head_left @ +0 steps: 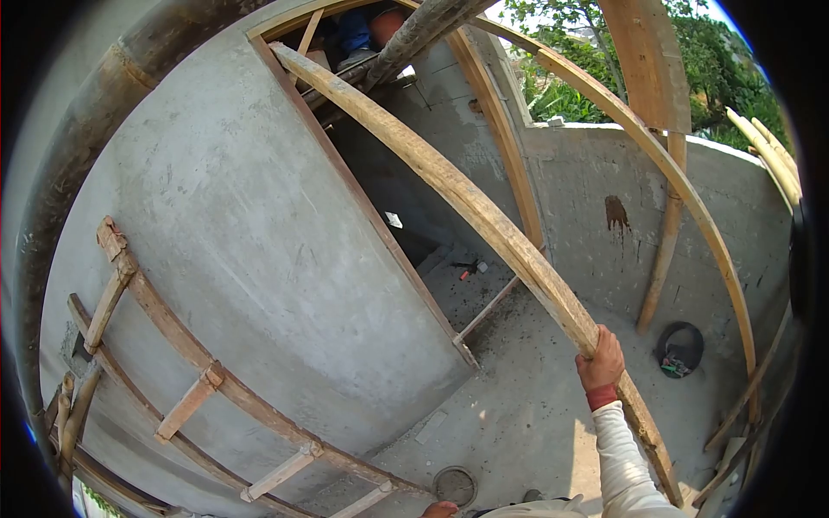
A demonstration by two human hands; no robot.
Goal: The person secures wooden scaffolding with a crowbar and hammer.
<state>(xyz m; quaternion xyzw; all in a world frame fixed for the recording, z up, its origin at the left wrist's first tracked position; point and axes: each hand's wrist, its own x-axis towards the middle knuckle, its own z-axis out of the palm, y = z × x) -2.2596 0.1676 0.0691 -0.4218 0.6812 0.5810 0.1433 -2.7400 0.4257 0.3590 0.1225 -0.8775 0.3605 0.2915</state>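
Observation:
My right hand (600, 363) is wrapped round a long timber beam (484, 209), near its lower end. The beam slants from the top of the doorway down to the lower right, and lens distortion makes it look bowed. Only a small part of my left hand (440, 509) shows at the bottom edge. It is near the foot of a wooden ladder (263, 413), and its fingers are too hidden to read. The ladder leans along the grey plastered wall (250, 216).
Behind the beam is a doorway with a wooden frame (389, 233). A person in blue clothing (352, 33) is high up at its top. A black bucket (680, 350) and a round container (455, 486) stand on the floor. Another timber (691, 186) rises at right; a pole (423, 39) crosses overhead.

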